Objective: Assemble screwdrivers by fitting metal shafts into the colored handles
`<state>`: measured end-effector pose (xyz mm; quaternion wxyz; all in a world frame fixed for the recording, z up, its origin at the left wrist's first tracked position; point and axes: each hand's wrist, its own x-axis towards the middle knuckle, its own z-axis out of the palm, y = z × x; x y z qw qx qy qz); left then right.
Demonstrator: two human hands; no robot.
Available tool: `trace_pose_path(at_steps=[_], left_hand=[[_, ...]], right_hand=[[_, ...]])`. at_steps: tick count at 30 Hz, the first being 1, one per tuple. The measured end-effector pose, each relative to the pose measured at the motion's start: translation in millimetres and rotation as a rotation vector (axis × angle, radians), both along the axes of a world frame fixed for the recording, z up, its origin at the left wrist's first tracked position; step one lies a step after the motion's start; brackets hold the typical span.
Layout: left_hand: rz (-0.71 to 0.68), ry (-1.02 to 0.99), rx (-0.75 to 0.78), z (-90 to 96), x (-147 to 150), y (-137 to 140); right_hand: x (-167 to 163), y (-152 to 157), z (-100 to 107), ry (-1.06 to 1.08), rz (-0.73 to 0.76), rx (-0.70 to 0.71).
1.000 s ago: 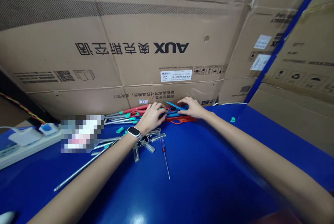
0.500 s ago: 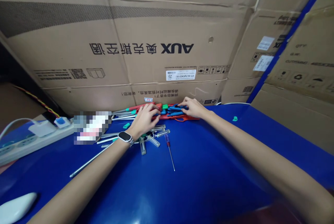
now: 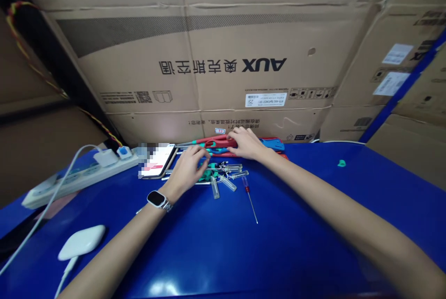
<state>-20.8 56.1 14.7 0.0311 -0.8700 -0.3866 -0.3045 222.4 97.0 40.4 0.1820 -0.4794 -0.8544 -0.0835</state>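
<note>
At the back of the table lies a row of long-nosed lighters, with red handles (image 3: 219, 140) and blue handles (image 3: 273, 144). My right hand (image 3: 248, 144) reaches over the row, its thumb and fingers round a red handle; the exact contact is partly hidden. My left hand (image 3: 188, 167), with a watch (image 3: 156, 199) on the wrist, hovers left of it with curved fingers and a gap between thumb and forefinger. Beside that hand lie small green parts (image 3: 208, 173), metal tubes and several clear plastic tanks (image 3: 228, 183). Nearby lies a screwdriver (image 3: 248, 190) with a red-purple handle.
A phone (image 3: 158, 161) lies left of the lighters, beside a white power strip (image 3: 83, 176) with plugs. A white case (image 3: 81, 242) on a cable is at the front left. One green piece (image 3: 342, 163) lies far right. A large cardboard sheet (image 3: 223, 39) stands behind the blue table (image 3: 216, 252).
The view has swung left. My right hand has moved left along the row, from blue handles to red ones. My left hand has drawn back from the handles toward the tubes and green parts.
</note>
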Motion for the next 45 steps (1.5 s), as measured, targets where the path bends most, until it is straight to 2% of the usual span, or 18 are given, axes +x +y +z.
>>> trace_pose_path(at_steps=[3, 7, 13, 16, 19, 24, 27, 29, 32, 35, 37, 39, 42, 45], left_hand=[[0.009, -0.016, -0.061, -6.1, -17.4, -13.3], [0.006, -0.066, -0.122, -9.6, -27.8, -18.5], [0.018, -0.115, -0.102, -7.1, -35.4, -15.4], [0.042, -0.154, -0.093, -5.9, -41.3, -13.7], [0.063, -0.191, -0.076, -4.1, -45.3, -13.3], [0.103, -0.301, 0.041, 2.5, -39.3, -21.0], [0.236, -0.604, 0.031, 5.9, -27.8, -26.7], [0.249, -0.827, -0.121, 6.9, -19.9, -27.9], [0.08, -1.065, -0.479, 7.4, -11.5, -26.0], [-0.104, -1.201, -0.648, 7.5, -6.8, -25.3], [-0.177, -1.202, -0.688, 7.2, -3.3, -27.8], [-0.224, -1.127, -0.75, 6.7, 1.7, -32.3], [-0.254, -0.98, -0.797, 6.4, 10.2, -39.6], [-0.268, -0.918, -0.803, 7.0, 15.2, -43.5]], right_hand=[[-15.0, 8.9, 1.1, -0.095, -0.051, 0.005], [-18.9, 14.3, -0.2, -0.107, -0.104, 0.029], [-18.4, 14.4, -6.1, -0.061, -0.117, 0.043], [-16.2, 13.5, -9.4, -0.008, -0.075, 0.02], [-10.4, 8.5, -8.0, 0.097, -0.017, -0.022], [3.2, -22.1, -2.9, 0.479, 0.098, -0.093], [5.3, -51.9, -9.1, 0.758, 0.109, -0.255], [2.3, -71.3, -16.7, 0.929, 0.11, -0.356], [-6.0, -95.2, -26.0, 1.072, 0.145, -0.538], [-16.3, -111.7, -26.5, 1.112, 0.218, -0.846], [-24.9, -118.6, -22.9, 1.156, 0.251, -1.025], [-34.9, -122.2, -19.2, 1.189, 0.28, -1.146], [-48.3, -122.6, -17.5, 1.165, 0.304, -1.251], [-53.1, -119.8, -19.1, 1.142, 0.289, -1.29]])
